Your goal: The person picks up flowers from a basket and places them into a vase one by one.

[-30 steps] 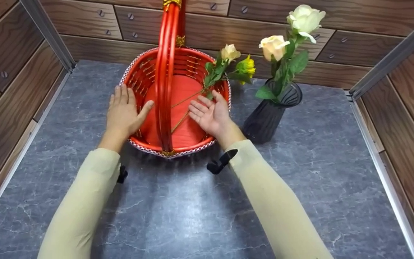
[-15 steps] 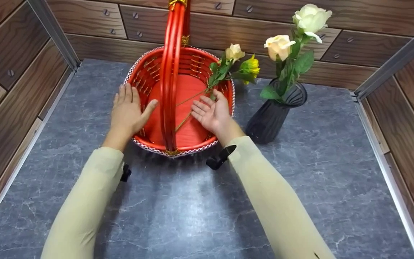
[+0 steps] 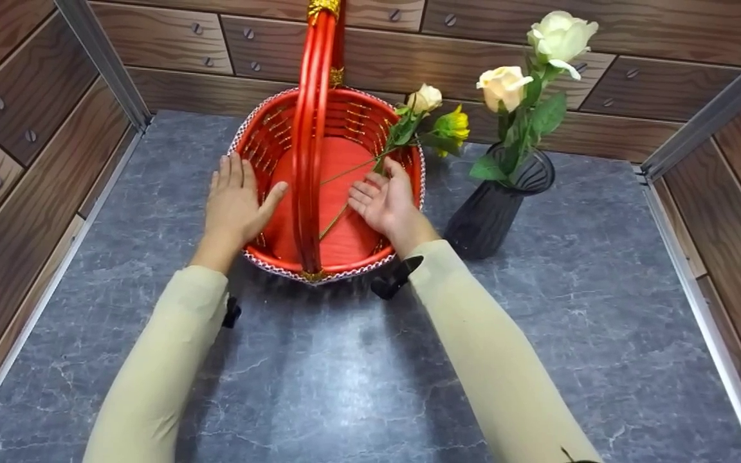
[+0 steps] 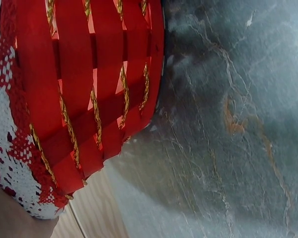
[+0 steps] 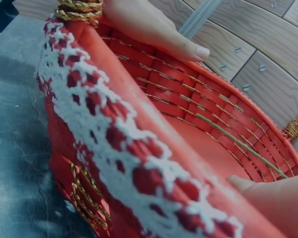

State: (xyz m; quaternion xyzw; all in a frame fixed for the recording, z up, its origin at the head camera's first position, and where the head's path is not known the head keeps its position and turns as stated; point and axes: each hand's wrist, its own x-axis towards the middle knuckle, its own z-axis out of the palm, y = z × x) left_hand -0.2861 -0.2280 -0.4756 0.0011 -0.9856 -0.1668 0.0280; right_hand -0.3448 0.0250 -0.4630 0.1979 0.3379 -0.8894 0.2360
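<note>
A red woven basket (image 3: 357, 151) with a tall arched handle stands on the grey table. My left hand (image 3: 234, 207) lies on its left rim, fingers straight and thumb spread inward. On the right side, my right hand (image 3: 391, 204) reaches over the rim into the basket, palm turned up and left, fingers loosely bent. Behind the right fingers pass the thin stems of a pale rose (image 3: 424, 99) and a yellow flower (image 3: 453, 126), whose heads lean out over the back right rim. Lace trim (image 5: 104, 124) edges the basket in the right wrist view.
A dark glass vase (image 3: 483, 222) stands right of the basket, holding a peach rose (image 3: 504, 88) and a white rose (image 3: 562, 37). Wood-patterned walls (image 3: 640, 90) enclose the table at the back and both sides.
The head view has shifted slightly, so the whole scene sits further right. My right fingers look a little more bent; the left hand stays on the rim.
</note>
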